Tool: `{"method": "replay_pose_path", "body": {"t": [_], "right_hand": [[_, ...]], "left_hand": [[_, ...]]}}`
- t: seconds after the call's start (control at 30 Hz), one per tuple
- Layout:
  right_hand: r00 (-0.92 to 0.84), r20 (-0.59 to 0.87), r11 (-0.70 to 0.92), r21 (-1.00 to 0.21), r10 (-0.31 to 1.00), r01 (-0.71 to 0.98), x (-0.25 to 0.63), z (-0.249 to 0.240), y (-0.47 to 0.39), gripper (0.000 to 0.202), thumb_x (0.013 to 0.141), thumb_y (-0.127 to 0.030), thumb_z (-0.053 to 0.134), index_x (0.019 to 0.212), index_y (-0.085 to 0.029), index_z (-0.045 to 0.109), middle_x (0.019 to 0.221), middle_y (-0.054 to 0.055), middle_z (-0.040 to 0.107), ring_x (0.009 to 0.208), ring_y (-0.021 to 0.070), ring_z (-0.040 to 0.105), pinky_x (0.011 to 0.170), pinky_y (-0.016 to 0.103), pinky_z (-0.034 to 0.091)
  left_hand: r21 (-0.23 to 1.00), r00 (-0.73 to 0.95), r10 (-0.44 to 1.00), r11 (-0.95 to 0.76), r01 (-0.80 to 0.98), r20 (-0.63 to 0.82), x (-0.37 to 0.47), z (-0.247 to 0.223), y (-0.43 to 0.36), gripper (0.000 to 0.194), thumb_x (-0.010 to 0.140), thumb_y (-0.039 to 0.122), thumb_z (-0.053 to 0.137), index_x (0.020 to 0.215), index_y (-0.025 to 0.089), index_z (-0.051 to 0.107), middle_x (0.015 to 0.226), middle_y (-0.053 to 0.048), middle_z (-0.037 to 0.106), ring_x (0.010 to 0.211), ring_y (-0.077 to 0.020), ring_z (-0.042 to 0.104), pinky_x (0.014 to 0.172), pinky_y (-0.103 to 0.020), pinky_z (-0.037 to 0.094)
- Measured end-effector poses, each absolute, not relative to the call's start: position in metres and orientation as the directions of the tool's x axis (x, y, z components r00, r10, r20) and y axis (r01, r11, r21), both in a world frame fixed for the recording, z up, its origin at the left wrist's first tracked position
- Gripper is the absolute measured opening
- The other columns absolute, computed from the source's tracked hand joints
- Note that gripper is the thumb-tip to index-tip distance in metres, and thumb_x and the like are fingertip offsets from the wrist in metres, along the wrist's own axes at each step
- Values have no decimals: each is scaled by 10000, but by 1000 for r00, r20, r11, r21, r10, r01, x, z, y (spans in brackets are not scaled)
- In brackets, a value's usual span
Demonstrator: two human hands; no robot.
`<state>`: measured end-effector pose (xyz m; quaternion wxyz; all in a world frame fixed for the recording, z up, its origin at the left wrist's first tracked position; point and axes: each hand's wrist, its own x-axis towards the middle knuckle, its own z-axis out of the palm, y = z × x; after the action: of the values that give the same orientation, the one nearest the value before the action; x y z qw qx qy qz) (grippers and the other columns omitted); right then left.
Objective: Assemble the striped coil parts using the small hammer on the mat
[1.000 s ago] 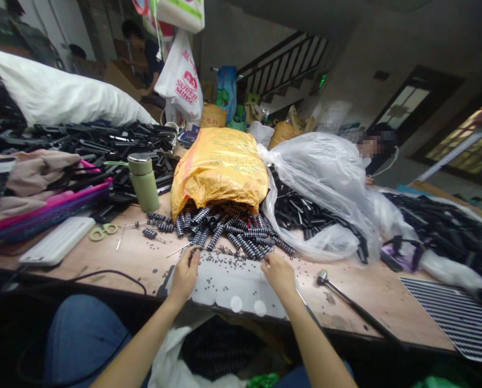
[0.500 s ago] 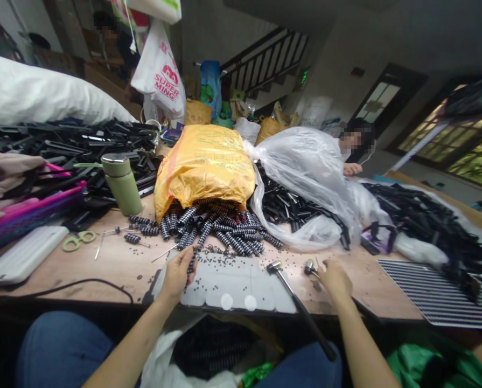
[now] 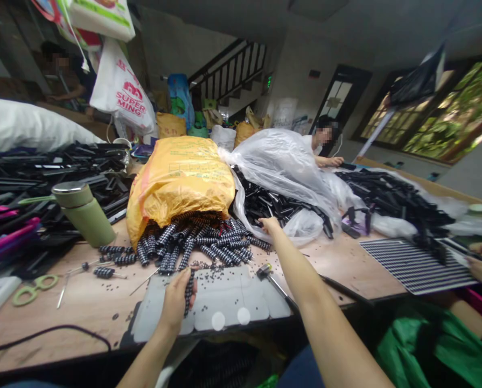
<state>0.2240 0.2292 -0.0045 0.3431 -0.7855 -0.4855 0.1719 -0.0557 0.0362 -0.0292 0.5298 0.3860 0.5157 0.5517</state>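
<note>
A: Where are our hands?
B: Left grip (image 3: 176,299) is closed round a ribbed cylinder (image 3: 189,293) (black and white, held roughly upright) over the near left part of the grey mat (image 3: 235,296).
A: And the right?
B: Right grip (image 3: 270,224) is reached out to the front edge of the clear bag (image 3: 279,156), fingertips at the black parts (image 3: 259,200) — can't tell if we've pinched one, too small to see.
A: What's around us?
B: More ribbed cylinders (image 3: 168,245) spill from the mouth of the yellow bag (image 3: 184,180), just beyond the mat. Tiny dark bits lie scattered over the mat's far side. The metal-headed tool (image 3: 264,271) rests at the mat's right, partly behind our right forearm.
A: Further out?
B: Green flask (image 3: 85,218) and scissors (image 3: 34,289) on the surface (image 3: 91,307) to our left — striped sheet (image 3: 418,265) to our right.
</note>
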Motion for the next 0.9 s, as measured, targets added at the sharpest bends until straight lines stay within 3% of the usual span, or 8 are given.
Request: {"method": "replay_pose_path", "body": {"t": [0.2,0.3,0.4,0.47,0.53,0.6,0.77,0.9], "right_hand": [[398,198,-96,-788,896,608,204,-5,166,206,698,-273,594,845,-135,554,875,93,632,844,191,582,735,281,439],[241,202,35,-830,949,557,162,-28,95,249,710,-353,600,861,-169,528,751,15,631,688,145,603,622,237,473],[-41,199,198,-886,979,419,131,-43,33,297,711,-388,608,902,-178,520,759,17,622,649,150,598,580,265,491],[-156,283,322,-792,946,518,128,-39,13,555,615,-380,698,1089,-192,480,1038,82,586,892,208,580,748,346,491],[-317,338,464,-647,886,606,134,-28,12,837,508,-356,767,1240,-216,385,1287,115,418,1155,268,419,945,430,375],[-449,328,554,-559,831,617,143,-18,18,961,475,-340,785,1304,-221,314,1362,112,316,1254,275,287,1030,443,268],[-457,358,571,-635,815,521,144,-20,20,1143,452,-484,777,1362,-162,165,1354,151,283,1283,267,232,1054,414,253],[-449,390,580,-678,804,451,133,-30,10,1183,438,-537,767,1367,-155,142,1356,156,261,1285,271,225,1066,408,239]], "left_hand": [[984,-153,975,148,-102,-162,-46,-32,43,341,656,498,570,685,165,505,418,89,421,281,-45,327,284,-158,229],[974,-70,974,209,-87,-215,-22,-34,50,330,658,485,576,654,164,500,338,96,373,271,-53,305,285,-159,220],[958,8,972,233,-167,-235,-3,-35,53,295,633,425,615,618,177,457,330,104,364,276,-50,300,293,-160,224],[960,53,969,245,-133,-240,1,-34,50,285,613,368,637,577,183,423,325,106,359,273,-45,297,293,-160,216],[967,117,962,251,-34,-246,1,-33,44,279,601,331,650,547,179,423,318,97,369,269,-44,300,288,-161,205],[971,163,958,239,13,-237,-1,-32,38,271,595,322,663,544,169,445,312,96,367,266,-43,302,286,-161,200],[906,153,957,285,-313,-248,-3,-32,28,323,711,419,558,902,159,555,476,72,500,306,-57,381,299,-168,267],[813,151,946,323,-485,-286,1,-33,25,262,712,371,577,865,162,545,560,45,545,405,-90,515,376,-190,391]]}}
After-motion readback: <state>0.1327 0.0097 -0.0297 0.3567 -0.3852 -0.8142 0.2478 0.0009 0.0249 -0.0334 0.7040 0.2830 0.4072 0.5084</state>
